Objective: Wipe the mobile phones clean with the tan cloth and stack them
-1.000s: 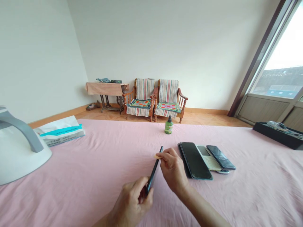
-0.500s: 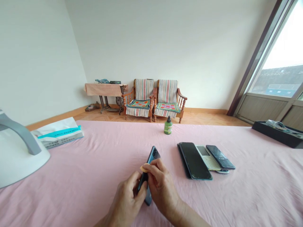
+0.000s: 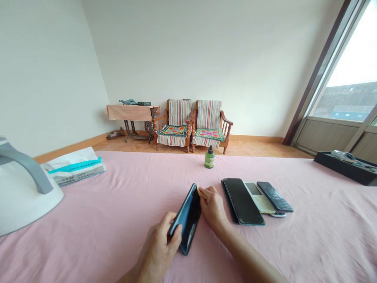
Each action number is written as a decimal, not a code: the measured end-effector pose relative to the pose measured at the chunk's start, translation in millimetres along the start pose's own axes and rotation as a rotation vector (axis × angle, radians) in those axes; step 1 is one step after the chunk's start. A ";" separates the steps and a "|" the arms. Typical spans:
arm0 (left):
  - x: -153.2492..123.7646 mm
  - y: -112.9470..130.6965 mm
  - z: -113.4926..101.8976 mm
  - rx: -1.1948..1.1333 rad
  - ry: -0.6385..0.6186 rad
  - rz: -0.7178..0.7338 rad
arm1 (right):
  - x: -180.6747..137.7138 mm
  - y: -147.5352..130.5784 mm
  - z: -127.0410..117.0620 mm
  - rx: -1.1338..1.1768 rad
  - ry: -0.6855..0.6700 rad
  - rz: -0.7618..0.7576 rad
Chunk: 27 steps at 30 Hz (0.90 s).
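Left hand [image 3: 161, 243] gripping phone [image 3: 187, 220], right hand [image 3: 212, 205] at far end

We hold a slim, glossy, dark phone [image 3: 188, 221] at a tilt, one end pointing away from us, a small yellowish pad [image 3: 198, 191] at its far corner.

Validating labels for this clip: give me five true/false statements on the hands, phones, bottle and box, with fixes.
1. The left hand holds a dark blue smartphone. True.
2. The green bottle lies on its side. False: the green bottle stands upright.
3. The right hand pinches a small yellowish piece at that smartphone's far end. True.
4. The keypad phone lies left of the black-screened smartphone. False: the keypad phone is right of the black-screened smartphone in view.
5. The black box is right of the bottle in view. True.
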<state>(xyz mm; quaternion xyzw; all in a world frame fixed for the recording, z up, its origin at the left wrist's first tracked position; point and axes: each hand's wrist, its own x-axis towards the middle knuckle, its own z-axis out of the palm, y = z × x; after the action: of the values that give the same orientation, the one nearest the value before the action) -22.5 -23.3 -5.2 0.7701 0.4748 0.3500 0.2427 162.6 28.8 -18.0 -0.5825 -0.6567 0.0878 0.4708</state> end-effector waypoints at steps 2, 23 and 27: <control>-0.1 0.7 0.4 0.004 0.012 0.016 | 1.4 8.4 -2.5 -0.039 0.006 0.038; -1.7 -8.2 5.5 -0.354 -0.203 -0.190 | -11.8 -4.8 -16.0 -0.052 -0.091 -0.044; -0.9 -4.2 3.8 -0.351 -0.234 -0.187 | -50.4 -34.4 -19.7 0.055 -0.198 -0.108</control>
<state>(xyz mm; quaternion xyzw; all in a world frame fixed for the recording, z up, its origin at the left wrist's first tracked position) -22.2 -22.5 -10.9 0.7041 0.4444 0.3117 0.4578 147.2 -32.9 -10.5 -0.5217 -0.7277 0.1374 0.4237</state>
